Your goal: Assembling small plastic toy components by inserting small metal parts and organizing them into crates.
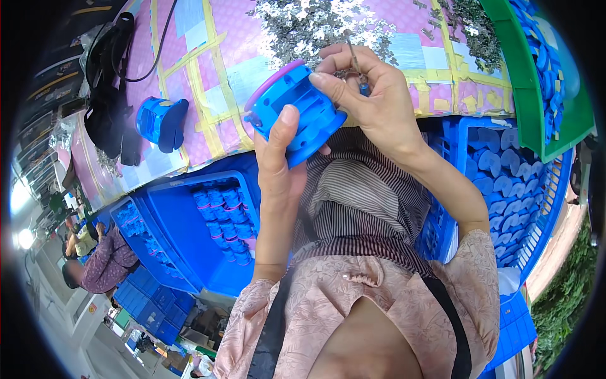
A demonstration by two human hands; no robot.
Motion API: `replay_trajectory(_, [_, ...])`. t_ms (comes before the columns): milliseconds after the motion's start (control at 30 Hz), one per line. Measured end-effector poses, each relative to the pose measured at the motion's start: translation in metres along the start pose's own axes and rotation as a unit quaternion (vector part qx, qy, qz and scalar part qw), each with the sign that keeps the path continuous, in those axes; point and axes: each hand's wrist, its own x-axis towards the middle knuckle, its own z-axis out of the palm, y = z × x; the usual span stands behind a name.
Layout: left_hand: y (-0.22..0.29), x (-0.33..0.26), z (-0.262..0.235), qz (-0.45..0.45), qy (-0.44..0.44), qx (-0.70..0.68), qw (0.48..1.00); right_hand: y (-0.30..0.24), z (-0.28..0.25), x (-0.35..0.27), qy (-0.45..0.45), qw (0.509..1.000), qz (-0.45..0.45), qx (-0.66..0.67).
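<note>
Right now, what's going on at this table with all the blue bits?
A person holds a round blue plastic part with a purple rim in the left hand. The right hand pinches a small metal piece against its top edge. A heap of similar metal pieces lies on the pink table. Another blue part sits to the left, and blue crates of parts stand on both sides.

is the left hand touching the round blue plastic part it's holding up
Touching. The head view shows the left hand wrapped around the blue plastic part from below, with its thumb pressed flat on the part's face and no gap between them.
</note>
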Motion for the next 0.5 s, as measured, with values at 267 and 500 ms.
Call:
replay_trajectory(267, [-0.001, -0.006, 0.009, 0.036, 0.033, 0.040, 0.998, 0.004, 0.001, 0.001, -0.017, 0.999, 0.032, 0.035])
replay_trajectory(500, [-0.013, -0.005, 0.005, 0.118, 0.046, 0.114, 0.985, -0.001, 0.008, -0.008, 0.067, 0.979, -0.150, -0.118])
